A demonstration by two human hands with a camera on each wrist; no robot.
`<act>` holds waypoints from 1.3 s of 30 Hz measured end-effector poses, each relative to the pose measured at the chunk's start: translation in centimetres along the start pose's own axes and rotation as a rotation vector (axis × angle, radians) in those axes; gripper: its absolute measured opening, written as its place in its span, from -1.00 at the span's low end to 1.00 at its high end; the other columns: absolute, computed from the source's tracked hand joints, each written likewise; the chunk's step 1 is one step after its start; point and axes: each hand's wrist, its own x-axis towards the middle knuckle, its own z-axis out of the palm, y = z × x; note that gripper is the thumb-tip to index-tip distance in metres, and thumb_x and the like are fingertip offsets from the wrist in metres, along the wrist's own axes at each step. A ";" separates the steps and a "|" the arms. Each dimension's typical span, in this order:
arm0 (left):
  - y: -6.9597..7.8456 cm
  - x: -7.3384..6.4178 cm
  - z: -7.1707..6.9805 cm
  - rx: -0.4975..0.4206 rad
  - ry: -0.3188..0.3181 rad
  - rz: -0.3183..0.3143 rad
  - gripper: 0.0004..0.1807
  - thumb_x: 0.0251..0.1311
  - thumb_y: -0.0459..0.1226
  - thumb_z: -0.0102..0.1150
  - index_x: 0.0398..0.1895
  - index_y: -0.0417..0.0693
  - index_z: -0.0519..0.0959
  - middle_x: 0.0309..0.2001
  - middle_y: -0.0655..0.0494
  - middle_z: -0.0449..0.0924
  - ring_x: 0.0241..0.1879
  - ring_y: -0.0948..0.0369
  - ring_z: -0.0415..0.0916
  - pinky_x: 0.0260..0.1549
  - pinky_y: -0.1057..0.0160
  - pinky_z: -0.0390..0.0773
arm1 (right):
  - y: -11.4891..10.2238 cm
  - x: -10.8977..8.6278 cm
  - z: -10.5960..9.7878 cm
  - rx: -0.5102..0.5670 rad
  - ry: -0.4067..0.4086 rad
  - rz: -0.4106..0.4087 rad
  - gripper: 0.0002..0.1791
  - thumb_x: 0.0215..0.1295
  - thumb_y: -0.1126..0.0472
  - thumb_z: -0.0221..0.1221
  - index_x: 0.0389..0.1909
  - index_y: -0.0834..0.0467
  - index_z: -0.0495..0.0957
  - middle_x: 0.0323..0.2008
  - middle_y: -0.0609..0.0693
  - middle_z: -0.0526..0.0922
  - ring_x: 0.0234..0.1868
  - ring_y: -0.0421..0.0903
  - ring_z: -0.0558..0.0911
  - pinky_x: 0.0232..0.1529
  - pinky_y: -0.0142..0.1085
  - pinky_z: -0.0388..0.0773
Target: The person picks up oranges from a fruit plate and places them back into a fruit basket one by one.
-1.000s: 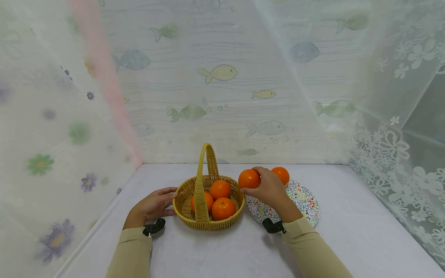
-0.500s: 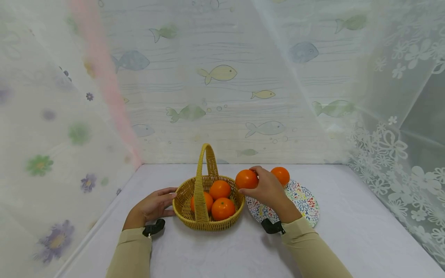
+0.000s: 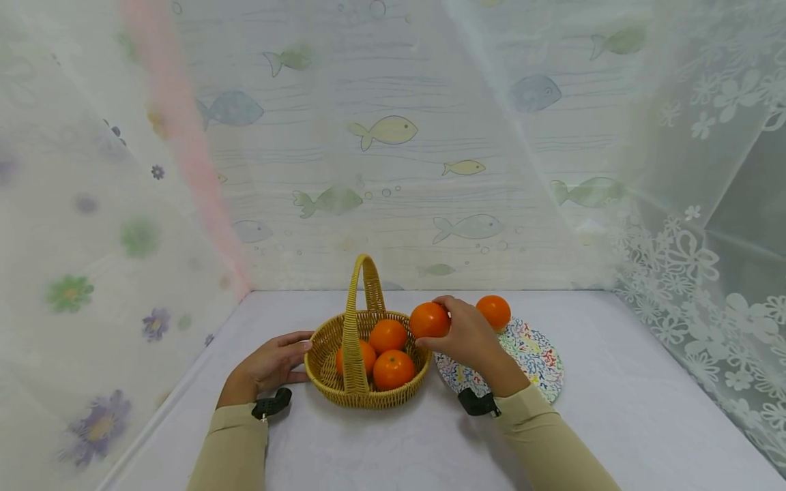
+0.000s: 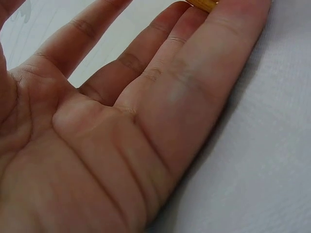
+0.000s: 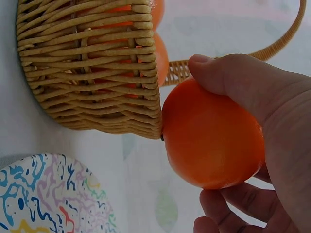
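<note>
A yellow wicker basket with a tall arched handle stands mid-table, holding several oranges, three of them visible. My left hand rests against its left side; in the left wrist view the palm is bare and the fingers are nearly straight. My right hand grips another orange between thumb and fingers, at the basket's right rim. In the right wrist view that held orange is close beside the rim; whether it touches is hard to tell.
A round plate with a multicoloured squiggle pattern lies right of the basket, partly behind my right forearm. One more orange sits at its far edge. White cloth covers the table, and a fish-print curtain hangs behind.
My right hand has moved a little left with its orange, from beside the basket to over its right rim. The left hand and basket have stayed in place.
</note>
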 end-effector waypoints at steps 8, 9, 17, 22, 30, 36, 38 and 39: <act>0.0 0.0 0.0 -0.005 -0.004 0.004 -0.41 0.47 -0.15 0.21 0.51 -0.01 0.37 0.24 0.15 0.64 0.13 0.17 0.66 0.06 -0.11 0.69 | -0.2 0.0 0.4 0.016 0.006 -0.033 -0.08 -0.01 -0.20 0.58 0.37 0.03 0.46 0.20 -0.03 0.60 0.05 -0.03 0.62 0.07 -0.06 0.71; 0.1 0.0 0.0 -0.006 -0.006 0.003 -0.42 0.48 -0.15 0.20 0.51 -0.01 0.37 0.23 0.15 0.64 0.13 0.17 0.66 0.05 -0.11 0.69 | -0.2 -0.1 0.5 0.016 0.007 -0.040 -0.08 -0.01 -0.19 0.58 0.36 0.04 0.47 0.19 -0.03 0.60 0.04 -0.04 0.62 0.06 -0.07 0.71; 0.4 0.0 -0.1 0.002 -0.016 -0.005 -0.38 0.47 -0.16 0.22 0.53 -0.04 0.34 0.18 0.13 0.66 0.09 0.15 0.66 0.03 -0.11 0.70 | -0.7 -0.3 1.2 -0.020 0.007 -0.075 -0.07 -0.04 -0.25 0.58 0.34 0.03 0.51 0.16 -0.04 0.61 0.01 -0.06 0.61 0.04 -0.11 0.70; 0.7 0.0 -0.2 0.043 -0.021 0.000 -0.33 0.45 -0.17 0.24 0.54 -0.11 0.30 0.19 0.08 0.65 0.08 0.11 0.67 0.01 -0.12 0.71 | -1.3 -0.4 1.5 -0.028 -0.027 -0.054 -0.08 -0.03 -0.24 0.57 0.36 0.01 0.51 0.20 -0.05 0.60 0.11 -0.04 0.61 0.13 -0.07 0.68; 1.7 -0.2 0.0 0.114 -0.040 0.018 -0.34 0.48 -0.22 0.19 0.55 -0.21 0.25 0.17 0.00 0.64 0.06 0.09 0.68 -0.02 -0.09 0.73 | -1.5 -0.5 1.8 -0.019 -0.040 -0.093 -0.08 -0.02 -0.20 0.58 0.37 0.04 0.49 0.17 -0.05 0.62 0.09 -0.07 0.63 0.15 -0.09 0.67; 2.1 -0.6 0.3 0.117 -0.053 0.027 -0.32 0.49 -0.22 0.17 0.56 -0.25 0.21 0.16 -0.01 0.64 0.06 0.08 0.68 -0.03 -0.07 0.73 | -1.6 -0.5 1.9 0.016 -0.046 -0.063 -0.10 -0.01 -0.18 0.58 0.33 0.04 0.45 0.12 -0.08 0.66 0.00 -0.12 0.64 0.08 -0.14 0.70; 2.1 -0.7 0.3 0.119 -0.056 0.031 -0.32 0.49 -0.23 0.17 0.56 -0.25 0.21 0.15 -0.02 0.65 0.05 0.08 0.69 -0.04 -0.06 0.74 | -1.5 -0.4 2.1 0.020 -0.052 -0.061 -0.13 0.01 -0.18 0.58 0.31 0.04 0.46 0.09 -0.08 0.67 -0.03 -0.13 0.64 0.06 -0.15 0.70; 2.1 -0.7 0.3 0.119 -0.058 0.032 -0.32 0.49 -0.22 0.17 0.56 -0.25 0.21 0.15 -0.02 0.65 0.05 0.08 0.69 -0.04 -0.05 0.74 | -1.5 -0.4 2.2 0.021 -0.055 -0.061 -0.15 0.02 -0.17 0.57 0.30 0.03 0.46 0.09 -0.09 0.67 -0.03 -0.13 0.63 0.06 -0.15 0.70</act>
